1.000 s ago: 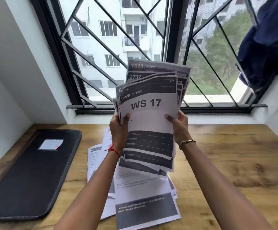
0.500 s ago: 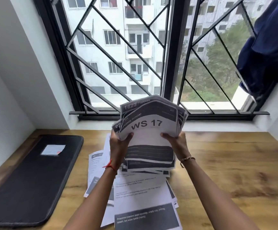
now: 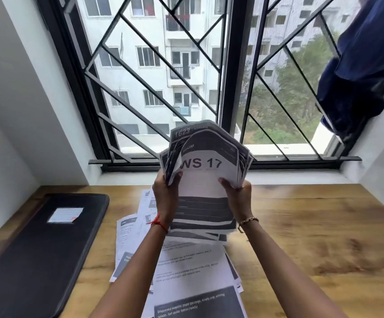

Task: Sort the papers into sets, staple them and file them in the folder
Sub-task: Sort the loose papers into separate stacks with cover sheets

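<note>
Held stack: centre of the frame, lifted off the table and standing roughly upright in front of the window's lower rail.
Left hand: grips the stack's left edge, thumb on the front sheet and fingers curled round behind; the forearm rises from the lower centre.
Right hand: grips the right edge the same way, thumb pressed on the front and fingers wrapped behind.
Stack's look: many white sheets with dark grey bands, unevenly aligned; the top edges fan out and curl, and one sheet at the upper left folds forward.
Writing: "WS 17" in large letters on the front sheet, the W partly covered; "1623" on a sheet behind, at the top; the small header text is too blurred to read.
Loose papers: overlapping on the table below the stack, lower centre; the nearest carries a dark band with white text.
Folder: black, flat at the lower left, with a white label that is illegible.
Wrists: red thread on the left, bracelet on the right.
Table: wood grain.
Window: black diagonal grille, with a blue cloth at the upper right.
</note>
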The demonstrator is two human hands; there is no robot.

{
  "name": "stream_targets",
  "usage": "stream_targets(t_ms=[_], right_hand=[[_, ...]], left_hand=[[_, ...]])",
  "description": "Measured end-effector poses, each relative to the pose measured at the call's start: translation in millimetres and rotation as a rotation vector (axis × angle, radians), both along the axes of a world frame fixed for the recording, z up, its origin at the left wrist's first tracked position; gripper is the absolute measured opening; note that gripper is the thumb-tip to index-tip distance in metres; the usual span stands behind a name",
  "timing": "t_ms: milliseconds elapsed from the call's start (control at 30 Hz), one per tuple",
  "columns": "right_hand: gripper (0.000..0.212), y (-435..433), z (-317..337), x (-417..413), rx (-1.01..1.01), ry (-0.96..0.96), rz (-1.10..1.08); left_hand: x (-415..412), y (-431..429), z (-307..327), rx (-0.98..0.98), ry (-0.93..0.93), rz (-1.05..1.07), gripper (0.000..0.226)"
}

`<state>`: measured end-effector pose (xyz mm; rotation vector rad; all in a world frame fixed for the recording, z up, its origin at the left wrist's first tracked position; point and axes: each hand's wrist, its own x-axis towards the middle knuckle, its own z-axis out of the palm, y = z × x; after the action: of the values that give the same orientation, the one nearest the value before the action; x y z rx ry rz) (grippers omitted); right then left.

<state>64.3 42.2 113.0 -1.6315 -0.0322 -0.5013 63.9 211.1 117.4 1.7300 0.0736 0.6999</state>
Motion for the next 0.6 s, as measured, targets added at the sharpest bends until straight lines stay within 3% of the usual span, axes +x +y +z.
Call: stream_targets(t_ms=[233,400,467,600], right_hand=[[0.028,10.7,6.2,-1.5,-0.177,-0.215,-0.257],[0.019,9.2,1.4,-13.7,-0.18,-0.182,-0.257],[0.026,6.0,-4.7,-11.3,-0.214,-0.153,-0.27],[0.034,2.2,-12.0,-6.2,-0.253,-0.186,-0.307]], left_hand=[[-4.3,-20.5,17.4,-0.042,-0.075,0.134,0.031],[-12.9,-26.9,-1.2,-0.015,-0.086,0.132,0.037],[-15.6,-26.3,-4.2,0.012,-0.081,0.122,0.043],[-15.1,-19.0,-12.4,0.075,-0.047,0.087,0.032]])
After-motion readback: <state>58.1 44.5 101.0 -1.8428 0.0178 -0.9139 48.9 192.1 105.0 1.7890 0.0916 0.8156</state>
